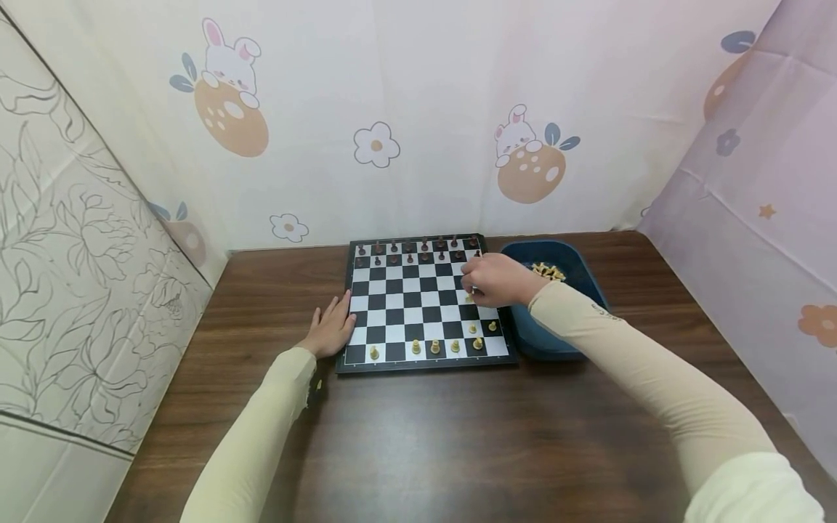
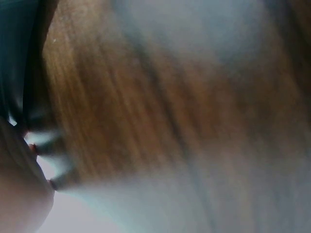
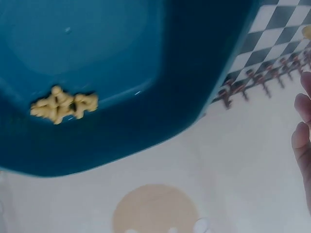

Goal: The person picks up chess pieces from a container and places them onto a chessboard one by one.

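Note:
A black-and-white chessboard (image 1: 412, 301) lies on the table. My right hand (image 1: 500, 280) is over its right side, fingers bent, pinching a pale yellow chess piece (image 1: 469, 298); that piece (image 3: 307, 32) is cut off at the right wrist view's edge. Resting on the board's left edge is my left hand (image 1: 330, 327), fingers spread. Dark reddish-brown pieces (image 1: 410, 258) fill two rows at the far side. Several yellow pieces (image 1: 434, 347) stand along the near row, with two yellow pawns (image 1: 473, 328) ahead of them at the right.
A blue bin (image 1: 546, 341) stands against the board's right side, with a pile of yellow pieces (image 3: 63, 104) inside. Brown wooden table (image 1: 418, 443) surrounds the board. A printed curtain (image 1: 431, 109) hangs right behind the table.

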Tool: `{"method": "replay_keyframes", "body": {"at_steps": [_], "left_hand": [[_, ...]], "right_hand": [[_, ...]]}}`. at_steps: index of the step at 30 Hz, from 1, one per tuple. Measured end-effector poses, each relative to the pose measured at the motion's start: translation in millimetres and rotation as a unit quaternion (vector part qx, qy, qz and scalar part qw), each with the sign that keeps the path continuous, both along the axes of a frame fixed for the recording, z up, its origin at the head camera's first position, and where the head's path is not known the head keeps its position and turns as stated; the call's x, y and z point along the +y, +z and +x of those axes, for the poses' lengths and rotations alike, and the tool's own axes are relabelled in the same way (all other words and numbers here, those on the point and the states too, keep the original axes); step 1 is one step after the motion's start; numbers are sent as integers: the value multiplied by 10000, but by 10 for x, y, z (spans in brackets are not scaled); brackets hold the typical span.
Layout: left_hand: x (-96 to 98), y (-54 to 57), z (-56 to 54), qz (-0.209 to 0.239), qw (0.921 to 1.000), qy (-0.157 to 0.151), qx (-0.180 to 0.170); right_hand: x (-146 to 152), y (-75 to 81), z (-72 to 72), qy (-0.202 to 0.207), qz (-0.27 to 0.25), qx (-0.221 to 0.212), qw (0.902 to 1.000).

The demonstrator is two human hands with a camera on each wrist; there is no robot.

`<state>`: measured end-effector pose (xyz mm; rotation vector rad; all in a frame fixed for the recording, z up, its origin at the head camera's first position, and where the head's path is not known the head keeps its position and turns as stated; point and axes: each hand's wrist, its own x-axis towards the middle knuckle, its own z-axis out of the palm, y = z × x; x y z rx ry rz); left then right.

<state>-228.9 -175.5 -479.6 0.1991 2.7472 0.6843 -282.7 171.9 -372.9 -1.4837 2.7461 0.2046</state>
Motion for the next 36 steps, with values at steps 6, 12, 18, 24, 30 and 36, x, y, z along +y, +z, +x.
{"method": "replay_keyframes", "body": {"at_steps": [6,12,18,24,30,36], "left_hand": [[4,-13,-4,4,10000,3,-6],[-3,-23,-11,23,10000,4,-4],[-11,-19,-7,46,10000,1,-11],[-17,-23,-8,24,10000,-39,22],[-23,-14,1,20,9999,-81,109],[-31,-22,2,46,9999,-107,117]], "right_hand": [[-157,-98,89,438,16,-106,9990],[-278,-154,192,704,86,-221,9972],[-341,-220,242,814,274,-263,9960],[-363,-284,258,860,292,-231,9956],[-359,-303,262,967,282,-61,9949],[-346,-289,261,1036,241,-97,9943]]}}
